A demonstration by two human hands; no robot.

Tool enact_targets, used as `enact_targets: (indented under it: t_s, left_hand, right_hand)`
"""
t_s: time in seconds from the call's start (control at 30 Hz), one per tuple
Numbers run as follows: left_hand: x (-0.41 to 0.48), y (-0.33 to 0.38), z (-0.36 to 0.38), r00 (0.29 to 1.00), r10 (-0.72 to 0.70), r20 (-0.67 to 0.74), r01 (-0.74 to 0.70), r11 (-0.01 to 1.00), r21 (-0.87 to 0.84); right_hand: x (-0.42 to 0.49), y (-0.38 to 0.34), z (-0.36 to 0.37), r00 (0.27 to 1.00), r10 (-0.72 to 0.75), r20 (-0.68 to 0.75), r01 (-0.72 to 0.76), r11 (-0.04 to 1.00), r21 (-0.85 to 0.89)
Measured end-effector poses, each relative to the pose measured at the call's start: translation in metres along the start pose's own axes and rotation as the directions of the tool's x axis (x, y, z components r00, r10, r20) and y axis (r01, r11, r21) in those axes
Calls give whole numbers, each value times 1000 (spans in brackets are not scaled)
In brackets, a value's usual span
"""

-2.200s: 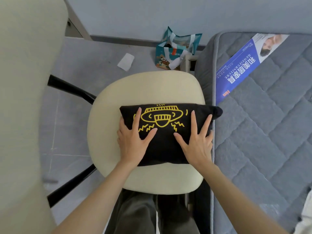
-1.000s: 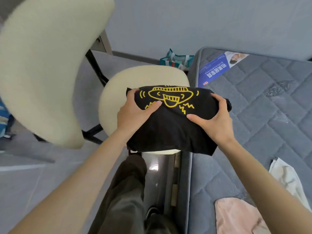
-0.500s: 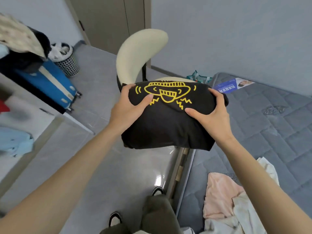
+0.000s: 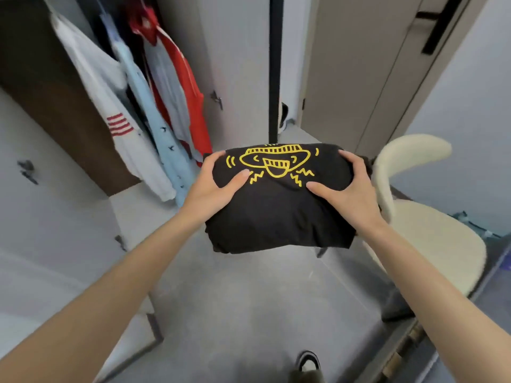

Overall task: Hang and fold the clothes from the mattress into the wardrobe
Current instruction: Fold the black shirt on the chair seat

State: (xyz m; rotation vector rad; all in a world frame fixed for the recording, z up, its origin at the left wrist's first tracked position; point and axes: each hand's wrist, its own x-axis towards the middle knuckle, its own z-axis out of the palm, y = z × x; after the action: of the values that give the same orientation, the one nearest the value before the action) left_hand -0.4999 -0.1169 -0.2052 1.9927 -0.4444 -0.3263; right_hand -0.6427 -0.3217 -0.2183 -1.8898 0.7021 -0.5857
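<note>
Folded black tee [image 4: 279,211], yellow print up, carried in mid-air over the grey floor [image 4: 235,299], in front of the chest.

L hand [image 4: 214,186] grips its left side and R hand [image 4: 349,189] its right side. Thumbs lie on top, pointing in twd the print; fingers curl round the far corners. Both are closed on cloth, nothing else held.

Long axis of the bundle runs L–R, hand to hand.

Wardrobe [image 4: 55,87] is open, ahead & to the left. White shirt [image 4: 110,106], pale-blue shirt [image 4: 157,125] & red garment [image 4: 188,87] hang there, hems near the tee's left corner. L hand is the nearer one. Cream chair [image 4: 431,239] sits just R of the bundle.

Judgement: next is to swing the bundle left, L side leading. Shelf for folded items not in view, so can't tell where it goes.
</note>
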Motion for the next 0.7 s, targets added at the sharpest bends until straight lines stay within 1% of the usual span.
enact_targets:
  t_s: [0.17, 0.33, 0.5, 0.7]
  left_hand:
    - [-6, 4, -140, 980, 41, -194, -50, 998, -44]
    - [5, 41, -256, 907, 142, -397, -166, 986, -28]
    - [40, 94, -338, 808, 230, -542, -267, 964, 10]
    - [115, 149, -406, 692, 281, -664, -322, 945, 64]
  right_hand:
    - [4, -105, 94, 984, -149, 99, 140, 986, 94]
    - [23, -217, 150, 937, -322, 133, 296, 937, 184]
    - [68, -318, 186, 878, -469, 92, 432, 861, 267]
    - [151, -411, 224, 808, -588, 42, 553, 780, 293]
